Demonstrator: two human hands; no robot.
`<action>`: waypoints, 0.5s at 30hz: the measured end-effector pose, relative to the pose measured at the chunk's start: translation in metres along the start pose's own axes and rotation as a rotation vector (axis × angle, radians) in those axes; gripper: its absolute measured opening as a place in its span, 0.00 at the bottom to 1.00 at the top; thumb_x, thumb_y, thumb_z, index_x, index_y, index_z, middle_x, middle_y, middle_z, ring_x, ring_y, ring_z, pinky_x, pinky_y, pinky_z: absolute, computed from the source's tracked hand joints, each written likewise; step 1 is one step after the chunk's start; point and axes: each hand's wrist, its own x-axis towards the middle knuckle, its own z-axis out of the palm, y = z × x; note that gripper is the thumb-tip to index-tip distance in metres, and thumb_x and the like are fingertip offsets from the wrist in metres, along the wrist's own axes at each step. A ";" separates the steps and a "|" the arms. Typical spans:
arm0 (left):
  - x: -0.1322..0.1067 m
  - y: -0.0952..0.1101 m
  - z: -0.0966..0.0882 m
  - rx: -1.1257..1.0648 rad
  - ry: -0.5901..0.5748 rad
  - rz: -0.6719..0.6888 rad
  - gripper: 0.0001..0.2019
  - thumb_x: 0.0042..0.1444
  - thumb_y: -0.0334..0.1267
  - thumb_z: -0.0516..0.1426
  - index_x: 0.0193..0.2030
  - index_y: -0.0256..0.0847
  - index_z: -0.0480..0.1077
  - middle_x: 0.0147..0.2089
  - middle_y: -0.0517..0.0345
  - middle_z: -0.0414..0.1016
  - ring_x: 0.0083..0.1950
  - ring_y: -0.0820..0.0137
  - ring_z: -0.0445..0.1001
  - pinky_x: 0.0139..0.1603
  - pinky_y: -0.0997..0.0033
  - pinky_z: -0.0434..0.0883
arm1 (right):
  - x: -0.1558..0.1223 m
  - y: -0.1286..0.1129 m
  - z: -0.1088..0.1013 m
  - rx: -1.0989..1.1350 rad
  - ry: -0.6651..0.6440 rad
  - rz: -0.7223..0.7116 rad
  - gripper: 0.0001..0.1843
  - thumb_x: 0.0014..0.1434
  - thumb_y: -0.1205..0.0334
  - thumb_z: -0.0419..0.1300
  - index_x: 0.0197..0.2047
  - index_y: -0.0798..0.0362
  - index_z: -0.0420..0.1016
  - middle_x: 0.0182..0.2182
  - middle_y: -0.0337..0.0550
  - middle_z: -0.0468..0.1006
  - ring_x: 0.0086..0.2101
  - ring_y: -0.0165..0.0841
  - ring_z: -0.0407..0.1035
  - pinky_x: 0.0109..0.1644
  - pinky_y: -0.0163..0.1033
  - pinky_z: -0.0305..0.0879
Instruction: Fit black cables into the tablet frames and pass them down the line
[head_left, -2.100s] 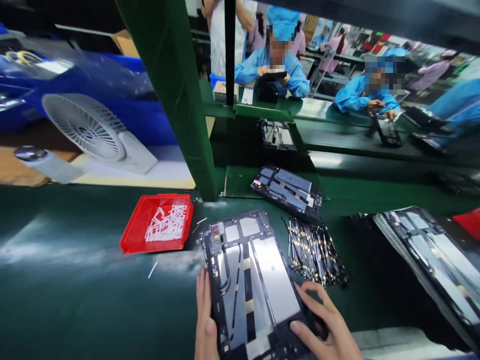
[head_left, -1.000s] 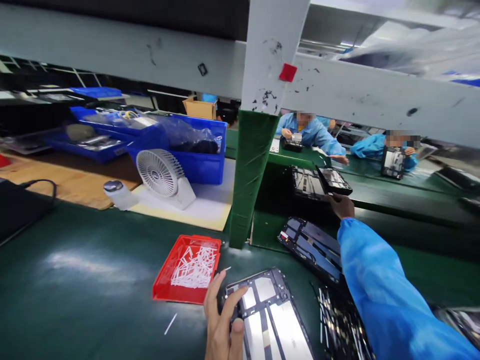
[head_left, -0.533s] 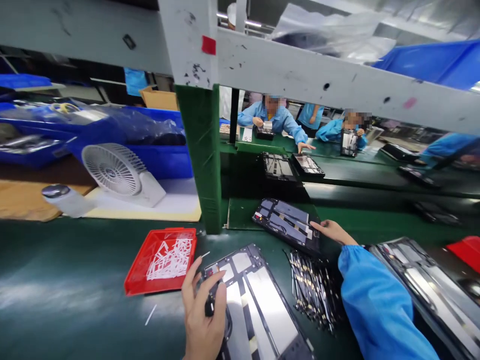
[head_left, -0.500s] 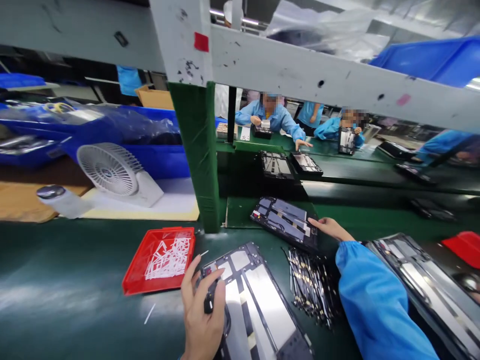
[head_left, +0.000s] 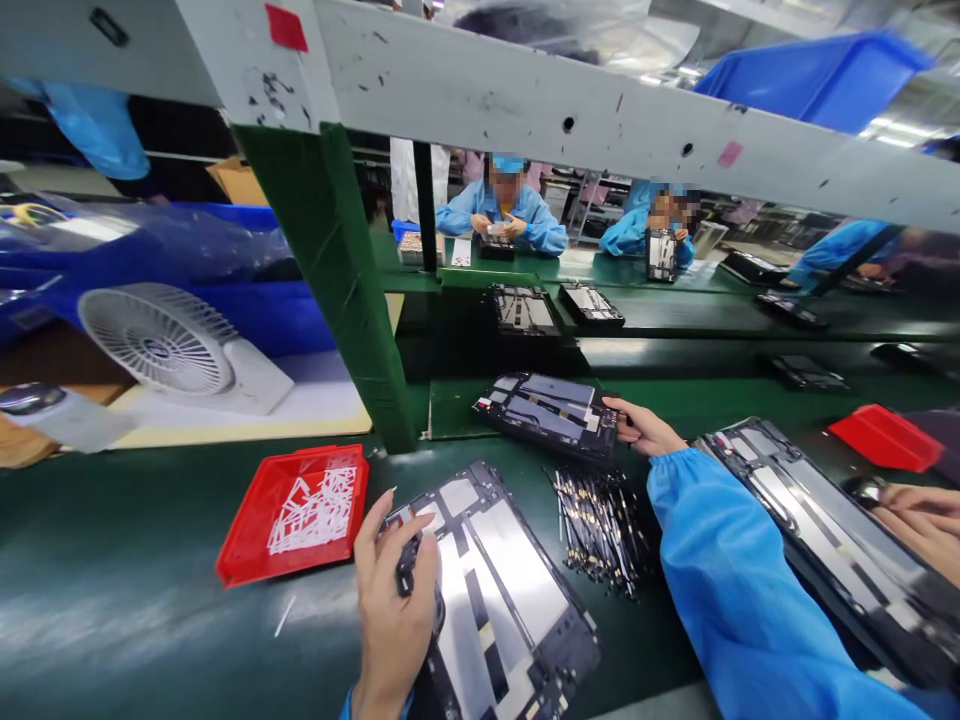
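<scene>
My left hand [head_left: 397, 610] curls at the left edge of an opened tablet [head_left: 517, 570] with bare silver battery cells, lying tilted on the bench. A dark piece [head_left: 407, 565] shows between its thumb and fingers; I cannot make out what it is. A small white tip shows by the index finger. My right hand [head_left: 643, 428] reaches forward and pinches the right end of a second opened tablet [head_left: 547, 410]. Between the two tablets and my right sleeve lies a heap of thin black flex cables [head_left: 600, 530].
A red tray [head_left: 247, 540] holds white strips; a loose strip [head_left: 284, 616] lies before it. A third tablet [head_left: 825, 540] is at right beside a co-worker's hands [head_left: 926, 515]. A green post [head_left: 345, 300] and white beam [head_left: 487, 100] stand ahead; a fan [head_left: 172, 345] is left.
The view has shifted right. My right hand has its fingers further round the far tablet's end. Across the bench, a co-worker's outstretched hand has drawn back; other hands now show at right.
</scene>
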 end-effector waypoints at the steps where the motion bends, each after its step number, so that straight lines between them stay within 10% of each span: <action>1: 0.000 0.000 0.000 -0.004 -0.010 -0.001 0.08 0.61 0.38 0.56 0.45 0.44 0.73 0.65 0.53 0.59 0.66 0.61 0.62 0.69 0.58 0.59 | -0.008 -0.001 0.002 0.049 -0.027 -0.015 0.13 0.67 0.55 0.57 0.45 0.58 0.71 0.35 0.39 0.74 0.28 0.25 0.69 0.30 0.31 0.69; 9: -0.002 -0.001 0.001 -0.050 -0.116 -0.057 0.11 0.62 0.42 0.55 0.50 0.46 0.71 0.63 0.53 0.64 0.66 0.61 0.63 0.69 0.55 0.56 | -0.130 0.013 0.016 0.351 -0.158 -0.151 0.19 0.58 0.55 0.66 0.25 0.54 0.63 0.13 0.23 0.47 0.14 0.18 0.39 0.18 0.25 0.49; 15: -0.030 0.016 0.002 -0.267 -0.103 -0.218 0.30 0.66 0.58 0.37 0.70 0.49 0.51 0.74 0.58 0.49 0.75 0.59 0.46 0.74 0.54 0.46 | -0.234 0.070 0.038 0.402 -0.008 0.002 0.23 0.48 0.51 0.72 0.45 0.48 0.72 0.23 0.34 0.73 0.15 0.22 0.58 0.20 0.29 0.59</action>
